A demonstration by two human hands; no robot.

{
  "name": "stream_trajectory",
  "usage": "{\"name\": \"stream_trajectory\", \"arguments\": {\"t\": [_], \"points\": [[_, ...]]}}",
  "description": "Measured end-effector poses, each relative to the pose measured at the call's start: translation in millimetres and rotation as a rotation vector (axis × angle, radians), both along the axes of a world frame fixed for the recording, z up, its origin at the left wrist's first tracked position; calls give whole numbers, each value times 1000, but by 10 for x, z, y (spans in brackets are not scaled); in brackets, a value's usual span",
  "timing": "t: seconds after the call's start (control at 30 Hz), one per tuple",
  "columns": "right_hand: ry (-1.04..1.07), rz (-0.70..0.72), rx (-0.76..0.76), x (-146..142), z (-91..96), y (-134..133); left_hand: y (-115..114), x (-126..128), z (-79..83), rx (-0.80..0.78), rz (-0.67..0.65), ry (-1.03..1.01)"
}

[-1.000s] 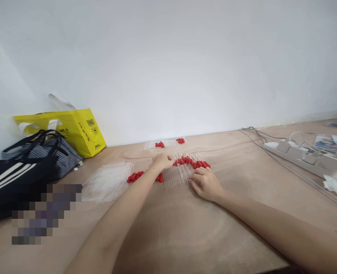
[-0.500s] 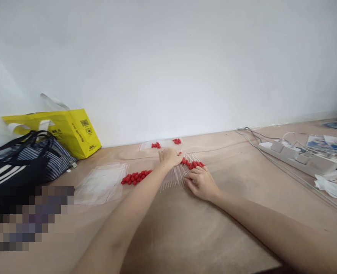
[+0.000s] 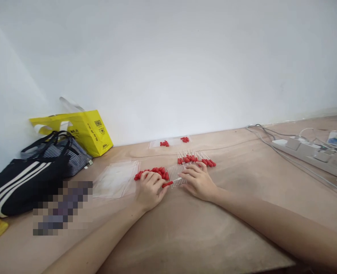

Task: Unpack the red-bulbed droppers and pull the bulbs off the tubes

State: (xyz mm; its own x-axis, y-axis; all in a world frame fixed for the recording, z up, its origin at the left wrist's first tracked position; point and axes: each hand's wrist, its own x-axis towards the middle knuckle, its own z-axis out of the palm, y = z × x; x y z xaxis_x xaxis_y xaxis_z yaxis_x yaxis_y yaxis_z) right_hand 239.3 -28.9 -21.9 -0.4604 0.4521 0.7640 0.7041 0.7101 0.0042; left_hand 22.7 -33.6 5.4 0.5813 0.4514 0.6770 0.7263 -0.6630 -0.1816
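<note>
My left hand (image 3: 150,190) is closed in a pinch on the red rubber bulb (image 3: 167,184) of a dropper. Its pale, thin stem (image 3: 176,179) runs to the fingers of my right hand (image 3: 200,182), which are bent around the far end. Under and between my hands lies a row of clear thin tubes (image 3: 174,172). Loose red bulbs (image 3: 157,172) are heaped just beyond my left fingers. Past my right hand, several droppers with red bulbs (image 3: 189,158) lie side by side, stems pointing away. My right fingertips are partly hidden.
Clear plastic bags (image 3: 117,179) lie flat to the left, and another bag (image 3: 174,142) with red-bulbed pieces is near the wall. A yellow bag (image 3: 96,131) and a black bag (image 3: 28,182) stand at left. A power strip (image 3: 302,152) with cables is at right.
My left hand has come back from the far droppers toward me and now pinches a red bulb. My right hand has shifted slightly left against the tubes. The view has turned a little left.
</note>
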Motion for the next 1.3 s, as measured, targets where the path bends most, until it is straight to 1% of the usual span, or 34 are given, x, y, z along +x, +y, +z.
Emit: {"name": "stream_trajectory", "arguments": {"t": [0.13,0.23,0.4,0.53,0.63,0.73,0.97,1.3], "points": [[-25,59,87,-65,-38,103,24,80,-11,48,-39,13],[-48,91,128,-61,-39,133,36,107,-10,42,-41,12],[-40,92,190,-16,-27,94,85,184,-77,-13,-85,27],[-71,70,229,16,-46,73,108,246,-139,-7,-106,17],[-93,75,250,25,-51,72,101,260,-149,-16,-114,18],[-99,87,235,28,-31,60,82,254,-131,-58,-99,40],[-95,86,85,64,12,8,31,244,-82,-87,-74,102],[-32,144,81,63,2,-4,-17,234,-52,-90,-87,110]]}}
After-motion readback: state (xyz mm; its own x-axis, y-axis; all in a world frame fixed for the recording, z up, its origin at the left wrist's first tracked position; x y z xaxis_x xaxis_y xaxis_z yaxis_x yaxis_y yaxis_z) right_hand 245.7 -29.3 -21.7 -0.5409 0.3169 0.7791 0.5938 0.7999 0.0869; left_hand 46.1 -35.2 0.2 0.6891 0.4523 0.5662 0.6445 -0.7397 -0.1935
